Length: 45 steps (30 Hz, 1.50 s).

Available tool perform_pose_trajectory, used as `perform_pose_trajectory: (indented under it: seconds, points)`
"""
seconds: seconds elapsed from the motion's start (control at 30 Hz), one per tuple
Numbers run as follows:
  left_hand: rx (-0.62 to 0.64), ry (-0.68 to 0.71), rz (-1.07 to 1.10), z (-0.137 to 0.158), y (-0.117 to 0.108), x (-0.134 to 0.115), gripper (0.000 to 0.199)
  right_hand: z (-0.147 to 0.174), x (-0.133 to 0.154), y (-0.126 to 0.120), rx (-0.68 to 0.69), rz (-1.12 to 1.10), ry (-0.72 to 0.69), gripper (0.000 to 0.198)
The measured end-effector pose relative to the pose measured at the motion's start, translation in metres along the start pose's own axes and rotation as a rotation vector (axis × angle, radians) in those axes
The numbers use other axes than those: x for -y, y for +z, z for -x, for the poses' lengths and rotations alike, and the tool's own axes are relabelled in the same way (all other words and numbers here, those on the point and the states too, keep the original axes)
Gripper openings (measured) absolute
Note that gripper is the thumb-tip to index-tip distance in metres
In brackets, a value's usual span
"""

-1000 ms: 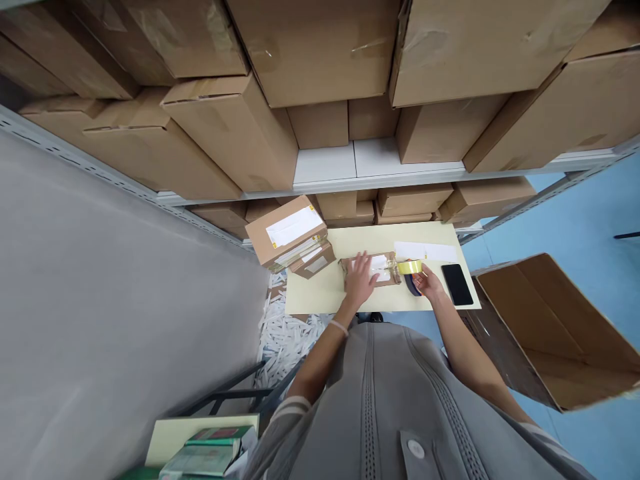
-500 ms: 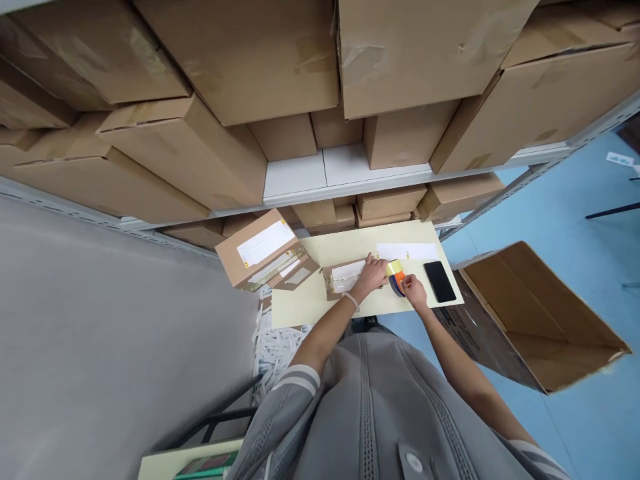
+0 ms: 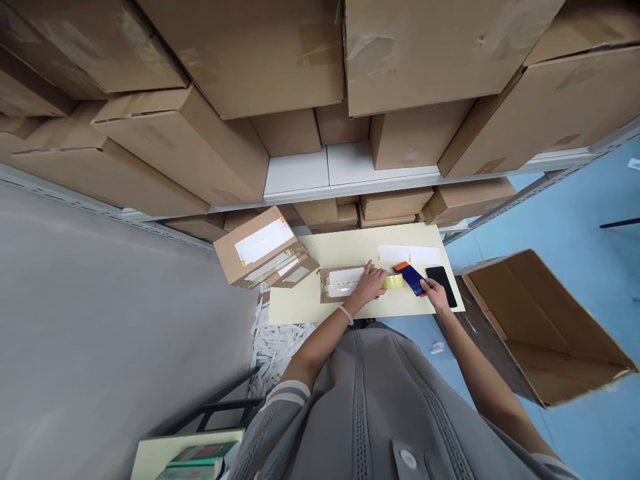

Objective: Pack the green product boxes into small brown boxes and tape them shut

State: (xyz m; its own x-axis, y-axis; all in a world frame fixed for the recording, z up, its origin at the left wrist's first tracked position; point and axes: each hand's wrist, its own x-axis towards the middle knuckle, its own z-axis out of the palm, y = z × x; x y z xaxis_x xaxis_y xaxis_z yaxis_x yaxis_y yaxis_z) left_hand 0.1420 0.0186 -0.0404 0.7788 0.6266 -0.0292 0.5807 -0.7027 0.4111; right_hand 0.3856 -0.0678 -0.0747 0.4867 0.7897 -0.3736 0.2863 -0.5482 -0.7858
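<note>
On the small cream table (image 3: 295, 308), my left hand (image 3: 369, 285) lies over the right end of a small cardboard box (image 3: 326, 292) with a white label. Its fingers close against a yellow tape roll (image 3: 394, 281); their far side is hidden. My right hand (image 3: 436, 295) pinches the near end of a blue and orange tape dispenser (image 3: 413, 279), held tilted just right of the roll and apart from it. A black phone (image 3: 445, 283) lies beside that hand. Behind the dispenser is a white label strip (image 3: 410, 255).
Two labelled cartons (image 3: 257, 243) lean at the table's left end. Shelves (image 3: 350, 190) full of cardboard boxes rise behind. A large open carton (image 3: 545, 327) stands on the blue floor to the right. Shredded paper (image 3: 280, 353) lies at lower left, near a grey wall (image 3: 100, 320).
The dispenser and the yellow roll have come apart. My right hand has moved right with the dispenser, partly over the phone's edge, while the roll stays at my left hand.
</note>
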Motion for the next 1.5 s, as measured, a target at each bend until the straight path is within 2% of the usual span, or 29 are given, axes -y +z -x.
perform_pose_trajectory:
  seconds: [0.07, 0.17, 0.37, 0.53, 0.67, 0.8, 0.9, 1.0, 1.13, 1.33, 1.5]
  points:
    - [0.014, 0.03, 0.016, 0.003, -0.002, 0.0, 0.028, -0.004, -0.001, -0.008, 0.005, -0.019, 0.011, 0.049]
    - [0.029, 0.055, 0.002, 0.005, -0.005, -0.001, 0.028, -0.007, -0.003, -0.007, -0.009, 0.002, 0.049, 0.056]
    - [0.025, 0.064, 0.029, 0.006, -0.01, -0.002, 0.028, -0.007, -0.003, 0.013, -0.056, 0.103, 0.196, 0.049]
    - [0.02, 0.065, -0.002, 0.005, -0.01, -0.002, 0.027, -0.002, 0.008, 0.037, -0.09, 0.197, 0.237, 0.074]
    - [0.016, 0.063, 0.023, 0.004, -0.01, -0.002, 0.027, -0.005, 0.016, 0.038, -0.084, 0.181, 0.262, 0.063]
    - [-0.007, 0.064, 0.056, 0.005, -0.01, 0.0, 0.029, -0.015, 0.021, 0.014, 0.009, 0.04, 0.285, 0.04]
    - [-0.007, 0.063, 0.058, 0.005, -0.01, 0.001, 0.03, -0.021, 0.025, -0.003, 0.083, -0.106, 0.266, 0.025]
    - [0.013, 0.067, 0.037, 0.005, -0.009, 0.001, 0.034, -0.023, 0.031, -0.008, 0.126, -0.205, 0.25, 0.025]
    - [0.019, 0.071, 0.042, 0.006, -0.01, 0.0, 0.039, -0.023, 0.045, 0.002, 0.154, -0.305, 0.221, 0.039]
    - [0.002, 0.051, 0.09, 0.009, -0.01, 0.0, 0.041, -0.014, 0.061, 0.026, 0.199, -0.372, 0.097, 0.068]
    - [-0.012, 0.067, 0.136, 0.012, -0.006, 0.002, 0.042, -0.007, 0.065, 0.031, 0.284, -0.375, -0.077, 0.078]
